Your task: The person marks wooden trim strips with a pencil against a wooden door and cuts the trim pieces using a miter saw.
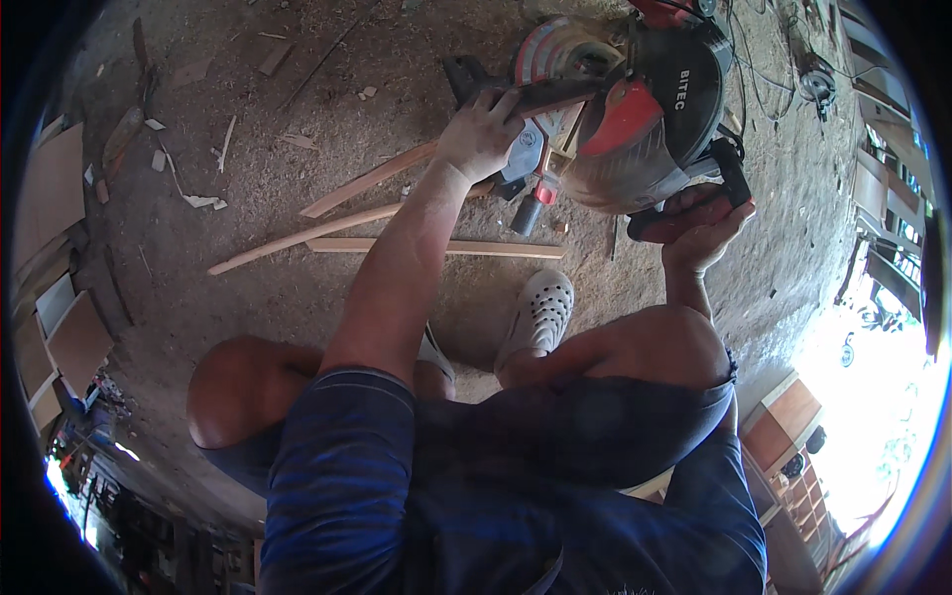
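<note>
Because the left hand (483, 132) presses the long thin wooden strip (369, 180) beside the red-and-black mitre saw (635, 109), whose red handle (694, 210) the right hand (706, 238) grasps, fingers could meet the blade.

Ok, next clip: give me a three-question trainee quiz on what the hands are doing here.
1. True or false: the left hand presses a wooden strip at the mitre saw.
2. What does the right hand grip? A) red saw handle B) hammer C) loose strip
3. Fill in: the saw stands on the ____.

Key: 1 true; 2 A; 3 floor, dusty with offcuts.
</note>
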The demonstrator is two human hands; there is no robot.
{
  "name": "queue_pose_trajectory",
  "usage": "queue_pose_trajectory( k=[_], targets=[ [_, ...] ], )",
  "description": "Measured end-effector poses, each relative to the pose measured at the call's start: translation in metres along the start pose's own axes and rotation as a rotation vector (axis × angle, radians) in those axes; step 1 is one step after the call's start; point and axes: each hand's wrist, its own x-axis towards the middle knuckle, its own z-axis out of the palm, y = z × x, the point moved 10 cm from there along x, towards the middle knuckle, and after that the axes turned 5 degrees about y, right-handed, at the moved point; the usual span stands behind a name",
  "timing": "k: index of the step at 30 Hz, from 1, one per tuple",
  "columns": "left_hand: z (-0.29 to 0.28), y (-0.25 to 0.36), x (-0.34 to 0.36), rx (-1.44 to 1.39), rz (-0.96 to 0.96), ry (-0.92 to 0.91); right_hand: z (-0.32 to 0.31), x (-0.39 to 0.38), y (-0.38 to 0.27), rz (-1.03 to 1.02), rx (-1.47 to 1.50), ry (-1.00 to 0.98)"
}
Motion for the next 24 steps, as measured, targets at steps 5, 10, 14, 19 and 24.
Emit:
queue_pose_trajectory(
  k=[5,10,14,19,24],
  targets=[
    [-0.001,0.005,-0.003,0.075,0.035,0.020,-0.005,-0.005,0.004,0.007,0.008,0.027],
    [0.003,0.003,-0.007,0.015,-0.007,-0.025,-0.007,-0.003,0.012,-0.024,-0.022,0.016],
    [-0.007,0.007,0.007,0.014,0.014,-0.017,-0.009,-0.001,0.004,-0.039,0.002,0.000],
    [-0.005,-0.002,0.000,0.012,-0.003,-0.017,-0.005,-0.001,0.019,-0.033,-0.019,0.039],
    [-0.004,0.004,0.002,0.030,0.032,0.027,-0.007,-0.009,0.021,-0.057,-0.004,-0.033]
  ],
)
